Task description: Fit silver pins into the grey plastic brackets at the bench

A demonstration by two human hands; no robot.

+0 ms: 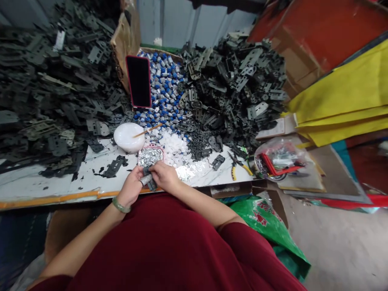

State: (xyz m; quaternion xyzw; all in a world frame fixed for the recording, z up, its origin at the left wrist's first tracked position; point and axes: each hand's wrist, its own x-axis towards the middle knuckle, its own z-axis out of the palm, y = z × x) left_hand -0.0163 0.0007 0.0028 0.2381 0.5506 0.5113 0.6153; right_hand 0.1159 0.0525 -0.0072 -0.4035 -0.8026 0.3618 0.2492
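At the table's front edge both my hands meet on one dark grey plastic part (152,185). My left hand (132,186) is closed round its left side, with a light wrapping on one finger and a green bangle at the wrist. My right hand (165,176) pinches the upper end from the right; its fingertips hide what they touch there. Just beyond the hands is a pink-rimmed tray (163,152) full of small shiny metal pins (150,156). A white bowl (129,137) with a brown stick (148,130) across its rim stands to the left of the tray.
Dark plastic parts lie heaped at left (60,93) and right (230,81). Between them are blue-and-silver motors (165,74) and white pieces (174,141). A phone (138,83) stands upright. Pliers (233,167) and a bagged red item (273,163) lie to the right.
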